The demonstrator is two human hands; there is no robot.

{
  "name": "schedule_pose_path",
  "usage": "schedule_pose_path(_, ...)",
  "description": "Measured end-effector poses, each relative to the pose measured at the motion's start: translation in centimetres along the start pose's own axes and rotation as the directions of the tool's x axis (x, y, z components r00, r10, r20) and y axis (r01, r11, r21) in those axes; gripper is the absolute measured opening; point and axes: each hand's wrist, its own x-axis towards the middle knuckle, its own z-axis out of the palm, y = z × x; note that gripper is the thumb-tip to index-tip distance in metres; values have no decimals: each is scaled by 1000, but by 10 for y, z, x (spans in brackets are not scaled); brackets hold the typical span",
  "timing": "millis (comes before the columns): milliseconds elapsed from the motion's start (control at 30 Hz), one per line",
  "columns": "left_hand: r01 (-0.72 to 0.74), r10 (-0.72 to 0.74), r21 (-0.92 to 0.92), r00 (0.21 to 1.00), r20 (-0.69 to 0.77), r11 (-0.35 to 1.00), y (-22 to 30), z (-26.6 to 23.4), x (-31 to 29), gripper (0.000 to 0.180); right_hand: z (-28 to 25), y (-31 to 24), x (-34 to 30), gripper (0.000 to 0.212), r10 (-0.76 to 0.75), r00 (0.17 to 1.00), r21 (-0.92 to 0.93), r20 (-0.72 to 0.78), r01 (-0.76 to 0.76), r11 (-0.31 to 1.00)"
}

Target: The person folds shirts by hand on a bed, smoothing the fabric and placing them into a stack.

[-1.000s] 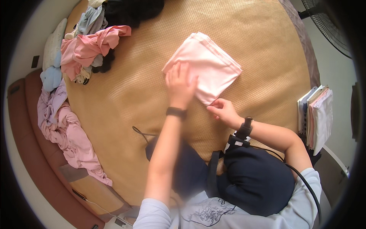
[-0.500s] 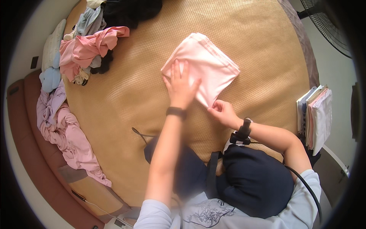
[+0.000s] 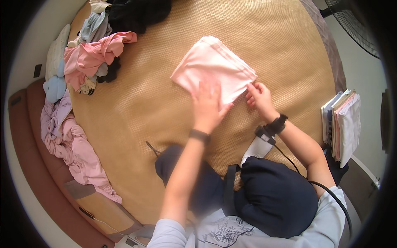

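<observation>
Left hand (image 3: 209,105) flat and open on the soft, light folded pink cloth (image 3: 213,68); right hand (image 3: 258,97) pinches its corner, the best hold.

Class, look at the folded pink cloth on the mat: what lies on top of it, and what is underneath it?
On the folded pink cloth rests the left hand; the right hand touches its near edge. Beneath it shows the woven tan mat. Anything between the folds is hidden.
</observation>
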Motion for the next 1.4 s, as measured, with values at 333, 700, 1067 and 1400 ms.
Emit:
schedule_pose_path(333,-17,18,82,1000,-13,997,1,5,-1,79,-7,-20,25,26,-18,999,-93,-37,15,996)
schedule_pose_path(700,28,-37,112,996,77,993,3,6,-1,95,-6,-43,21,36,-476,876,-704,-79,288,648)
schedule_pose_path(1067,52,-60,136,997,53,989,7,8,-1,87,11,-62,29,29,-704,673,-869,225,465,167)
schedule_pose_path(1400,-12,23,135,996,-83,991,4,31,11,75,58,-59,76,54,-482,474,-647,737,702,-298)
